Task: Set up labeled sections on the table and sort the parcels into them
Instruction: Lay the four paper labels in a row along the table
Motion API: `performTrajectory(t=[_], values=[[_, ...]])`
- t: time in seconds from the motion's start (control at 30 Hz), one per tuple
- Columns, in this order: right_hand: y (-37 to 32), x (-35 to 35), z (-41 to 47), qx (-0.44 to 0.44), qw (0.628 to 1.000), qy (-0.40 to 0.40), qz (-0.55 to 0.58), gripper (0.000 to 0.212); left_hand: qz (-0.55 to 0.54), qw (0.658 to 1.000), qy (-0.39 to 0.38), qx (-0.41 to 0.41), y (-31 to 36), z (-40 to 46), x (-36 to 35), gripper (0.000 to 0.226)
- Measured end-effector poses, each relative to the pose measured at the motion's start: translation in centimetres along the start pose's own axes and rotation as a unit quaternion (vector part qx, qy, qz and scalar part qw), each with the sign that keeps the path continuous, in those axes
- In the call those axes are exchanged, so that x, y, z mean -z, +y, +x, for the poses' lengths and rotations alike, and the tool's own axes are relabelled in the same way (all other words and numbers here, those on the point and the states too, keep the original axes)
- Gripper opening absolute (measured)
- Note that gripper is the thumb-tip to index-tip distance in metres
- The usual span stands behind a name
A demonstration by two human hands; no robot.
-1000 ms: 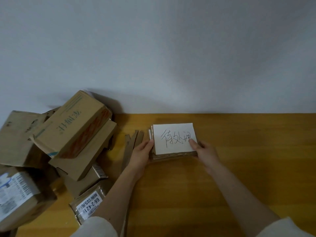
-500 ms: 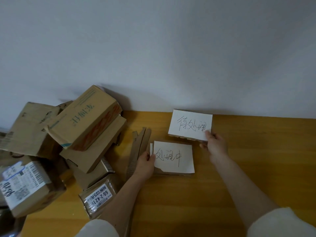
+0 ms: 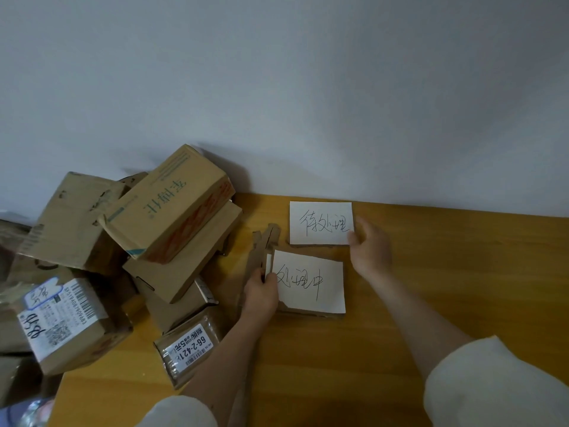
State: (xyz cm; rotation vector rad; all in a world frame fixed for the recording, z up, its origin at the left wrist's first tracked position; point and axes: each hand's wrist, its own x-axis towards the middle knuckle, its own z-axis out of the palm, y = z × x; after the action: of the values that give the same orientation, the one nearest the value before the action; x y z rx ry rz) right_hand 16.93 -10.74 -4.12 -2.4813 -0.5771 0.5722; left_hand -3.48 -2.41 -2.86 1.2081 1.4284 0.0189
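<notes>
Your right hand (image 3: 371,252) pinches the right edge of the white handwritten label card (image 3: 320,222), seemingly setting it far on the wooden table (image 3: 462,272) to mark a section. Your left hand (image 3: 261,292) grips the remaining card stack (image 3: 311,283), steadying it. Brown cardboard parcels (image 3: 123,257) wait piled left.

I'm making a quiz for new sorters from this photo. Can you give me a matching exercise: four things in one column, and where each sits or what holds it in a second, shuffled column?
Things
1. far label card
2. near label card
3. parcel pile
4. cardboard strips

Places
A. at the table's left end, against the wall
B. held at its right edge by the right hand
C. just left of the two cards, between them and the parcels
D. held at its left edge by the left hand

Pairs: 1-B, 2-D, 3-A, 4-C
</notes>
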Motion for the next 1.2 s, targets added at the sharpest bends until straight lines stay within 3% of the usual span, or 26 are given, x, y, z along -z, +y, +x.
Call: performTrajectory(t=[0.07, 0.13, 0.3, 0.67, 0.77, 0.9, 1.0, 1.13, 1.2], values=[[0.4, -0.5, -0.3, 0.092, 0.993, -0.050, -0.047, 0.036, -0.013, 1.000, 0.002, -0.001, 0.2, -0.1, -0.1, 0.022], [0.6, -1.1, -0.5, 0.123, 0.981, -0.106, -0.109, 0.037, -0.016, 1.000, 0.010, -0.003, 0.3, -0.1, 0.0, 0.018], [-0.8, -2.1, -0.8, 0.100, 0.962, -0.189, -0.171, 0.046, -0.013, 1.000, 0.014, 0.005, 0.2, 0.1, 0.0, 0.018], [-2.8, -2.0, -1.0, 0.091, 0.942, -0.237, -0.221, 0.057, -0.023, 1.000, 0.007, -0.009, 0.6, -0.4, -0.3, 0.023], [-2.6, -1.4, -1.2, 0.090, 0.961, -0.197, -0.169, 0.054, -0.056, 0.998, 0.003, -0.009, 0.7, -0.6, -0.3, 0.020], [-2.3, 0.6, -2.7, 0.063, 0.994, -0.092, 0.020, 0.045, -0.102, 0.995, -0.012, -0.016, 1.3, -1.3, 0.1, 0.014], [-2.0, 2.4, -4.7, -0.007, 0.989, -0.085, 0.123, 0.043, -0.135, 0.990, -0.035, -0.012, 1.8, -2.1, 0.5, 0.015], [-1.3, 4.3, -7.4, -0.124, 0.959, -0.073, 0.245, 0.062, -0.158, 0.986, -0.048, -0.014, 2.0, -3.3, 0.9, 0.013], [-0.8, 4.9, -8.7, -0.155, 0.950, -0.055, 0.266, 0.060, -0.172, 0.984, -0.050, -0.015, 2.0, -4.1, 1.0, 0.012]])
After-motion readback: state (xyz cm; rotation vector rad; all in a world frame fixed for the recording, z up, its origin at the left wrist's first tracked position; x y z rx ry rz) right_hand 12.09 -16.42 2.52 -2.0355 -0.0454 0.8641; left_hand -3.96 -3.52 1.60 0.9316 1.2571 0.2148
